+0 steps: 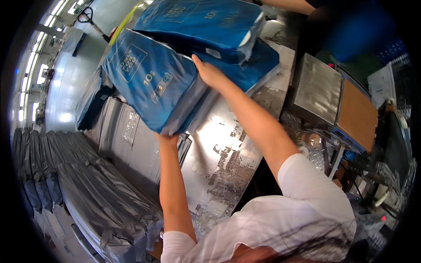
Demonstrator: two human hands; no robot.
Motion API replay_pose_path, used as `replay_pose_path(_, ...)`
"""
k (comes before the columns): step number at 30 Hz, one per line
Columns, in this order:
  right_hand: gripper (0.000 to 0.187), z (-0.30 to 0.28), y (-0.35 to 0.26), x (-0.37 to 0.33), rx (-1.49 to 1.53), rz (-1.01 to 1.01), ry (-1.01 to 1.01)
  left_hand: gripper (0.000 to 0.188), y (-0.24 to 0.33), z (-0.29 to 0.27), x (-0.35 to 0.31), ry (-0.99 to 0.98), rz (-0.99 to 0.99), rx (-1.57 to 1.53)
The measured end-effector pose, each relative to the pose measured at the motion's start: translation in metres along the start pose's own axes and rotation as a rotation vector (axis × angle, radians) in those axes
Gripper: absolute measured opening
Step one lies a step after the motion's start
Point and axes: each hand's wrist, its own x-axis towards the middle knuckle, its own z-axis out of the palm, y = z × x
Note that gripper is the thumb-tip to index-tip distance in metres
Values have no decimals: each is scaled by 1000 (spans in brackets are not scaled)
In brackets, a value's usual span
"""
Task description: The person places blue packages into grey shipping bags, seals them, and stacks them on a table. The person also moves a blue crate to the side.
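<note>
Between my two hands is a large blue plastic package (151, 81) with light printing, tilted at the far part of the metal table. My left hand (167, 138) grips its near lower corner, with most of the fingers hidden underneath. On its right side my right hand (208, 73) presses, the thumb along the upper edge and the other fingers out of sight. Just behind and to the right, another blue package (201, 19) lies on top of a further blue package (258, 65). One more dark blue package (92, 101) leans at the left.
The worn metal table (219, 171) reaches toward me. Stacks of grey plastic-wrapped bundles (101, 193) stand at my left. To the right is a steel-topped platform (316, 85) beside a brown board (357, 114). Another person's arm (289, 5) shows at the far side. A pallet-jack handle (90, 19) stands far left.
</note>
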Motion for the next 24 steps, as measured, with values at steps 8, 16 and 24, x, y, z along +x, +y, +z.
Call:
replay_pose_path(8,62,-27,25,-204,378,273,329,55,-68,50,-170,18,21,114)
replay_pose_path(16,36,43,165,-471,249,-42,613,46,-125,-10,-374,-25,-240,218)
replay_pose_path(24,42,57,124,-572,406,101,160,65,-81,-96,-409,-46,-204,553)
